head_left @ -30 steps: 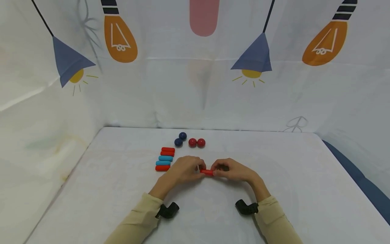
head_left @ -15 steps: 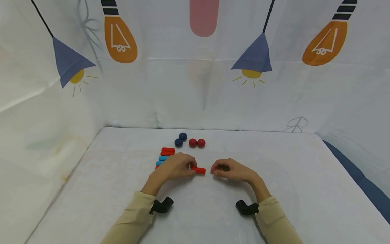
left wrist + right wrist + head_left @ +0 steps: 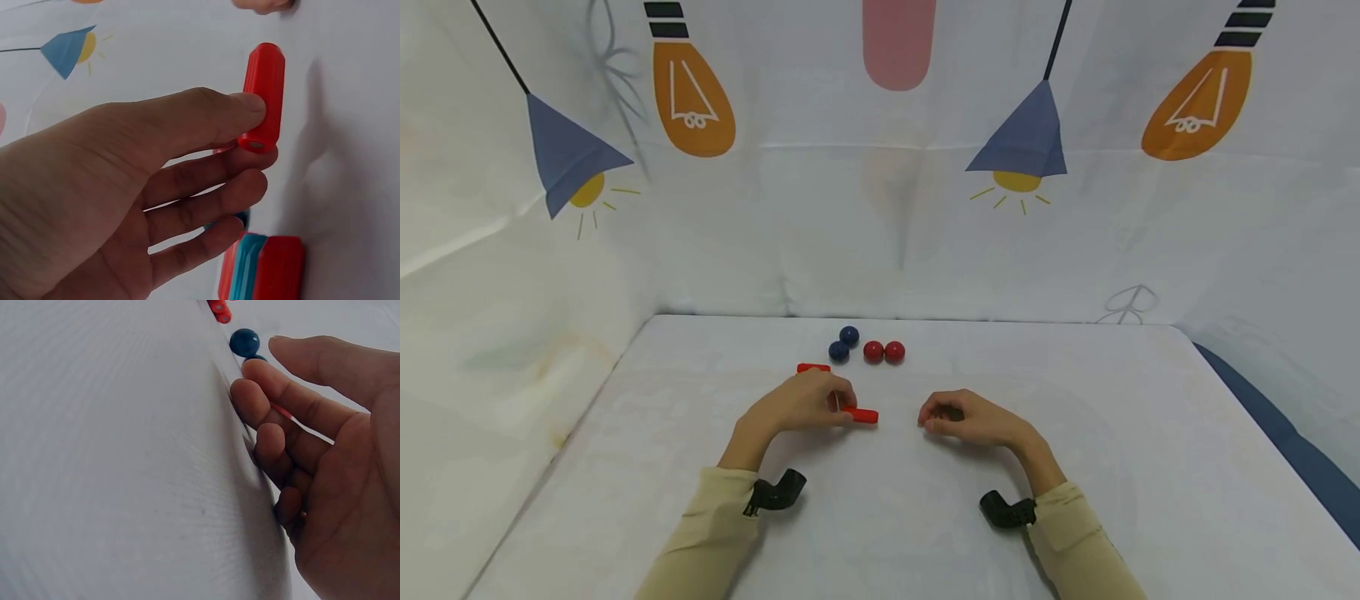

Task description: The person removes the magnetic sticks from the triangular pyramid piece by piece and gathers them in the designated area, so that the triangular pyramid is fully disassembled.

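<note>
Between thumb and forefinger, my left hand (image 3: 805, 404) pinches one end of a red magnetic stick (image 3: 865, 415). The left wrist view shows the stick's (image 3: 270, 81) ribbed sides and a grey metal disc in its near end; it is held above the table. Below that hand lie a red stick (image 3: 281, 269) and a blue stick (image 3: 247, 269) side by side. In the head view the hand hides most of this row, with a red stick (image 3: 813, 367) showing at its far end. My right hand (image 3: 970, 418) holds nothing, its fingers loosely curled close to the table.
Two dark blue balls (image 3: 849, 336) and two red balls (image 3: 883, 351) sit beyond the hands on the white table (image 3: 1075, 375). A white printed cloth (image 3: 850, 225) hangs along the back and left. Each wrist wears a black camera (image 3: 778, 490).
My left hand has drawn the red stick leftward, out of the right hand's fingertips and over towards the row of sticks. The right hand has stayed in place.
</note>
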Demonstrator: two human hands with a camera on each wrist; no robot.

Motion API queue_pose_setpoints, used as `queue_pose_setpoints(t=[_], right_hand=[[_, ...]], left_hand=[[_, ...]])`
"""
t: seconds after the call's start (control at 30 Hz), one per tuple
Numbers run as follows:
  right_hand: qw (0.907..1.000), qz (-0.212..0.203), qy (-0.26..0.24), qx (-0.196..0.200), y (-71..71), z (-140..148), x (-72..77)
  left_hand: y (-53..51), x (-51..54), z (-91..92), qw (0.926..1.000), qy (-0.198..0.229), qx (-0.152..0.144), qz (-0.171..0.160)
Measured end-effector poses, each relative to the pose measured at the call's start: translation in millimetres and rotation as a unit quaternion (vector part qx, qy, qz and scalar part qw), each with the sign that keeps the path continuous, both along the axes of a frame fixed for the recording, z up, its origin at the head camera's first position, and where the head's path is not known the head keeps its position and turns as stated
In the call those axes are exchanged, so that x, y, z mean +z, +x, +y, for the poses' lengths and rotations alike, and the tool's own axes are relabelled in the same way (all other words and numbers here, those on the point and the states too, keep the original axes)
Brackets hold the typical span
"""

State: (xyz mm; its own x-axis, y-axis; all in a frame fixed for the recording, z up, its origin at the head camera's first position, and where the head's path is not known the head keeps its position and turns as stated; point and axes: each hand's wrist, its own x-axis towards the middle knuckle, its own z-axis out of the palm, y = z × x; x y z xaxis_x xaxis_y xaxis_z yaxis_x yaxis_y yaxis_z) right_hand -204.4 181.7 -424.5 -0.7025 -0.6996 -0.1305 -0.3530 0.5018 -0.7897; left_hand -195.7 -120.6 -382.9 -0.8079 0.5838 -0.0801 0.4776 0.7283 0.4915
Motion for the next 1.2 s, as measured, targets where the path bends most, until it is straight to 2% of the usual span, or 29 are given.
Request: queue_pose_setpoints(t=[0.17, 0.43, 0.63, 0.8, 1.03, 1.2], right_hand=[[1.0000, -0.001, -0.002, 0.001, -0.5, 0, -2.2], [0.9999, -0.002, -0.011, 0.005, -0.1, 0, -3.4], [0.9999, -0.004, -0.011, 0.003, 1.0, 1, -2.5], [0.9999, -0.006, -0.013, 0.003, 0.9, 0, -2.3], [0.9999, 0.001, -0.012, 0.003, 0.9, 0, -1.9], [0.9999, -0.002, -0.012, 0.002, 1.7, 0, -0.3]], left_hand=[[-1.6, 3.2, -11.7, 0.9999, 0.003, -0.002, -0.013], [-1.2, 13.0, -35.3, 0.9973, 0.030, 0.007, -0.067], [1.5, 18.7, -48.2, 0.9955, 0.007, 0.013, -0.094], [4.6, 21.0, -57.7, 0.9893, -0.026, 0.043, -0.137], [7.3, 21.8, -63.5, 0.9726, -0.070, 0.118, -0.187], [3.9, 18.5, -64.9, 0.9698, -0.071, 0.122, -0.199]])
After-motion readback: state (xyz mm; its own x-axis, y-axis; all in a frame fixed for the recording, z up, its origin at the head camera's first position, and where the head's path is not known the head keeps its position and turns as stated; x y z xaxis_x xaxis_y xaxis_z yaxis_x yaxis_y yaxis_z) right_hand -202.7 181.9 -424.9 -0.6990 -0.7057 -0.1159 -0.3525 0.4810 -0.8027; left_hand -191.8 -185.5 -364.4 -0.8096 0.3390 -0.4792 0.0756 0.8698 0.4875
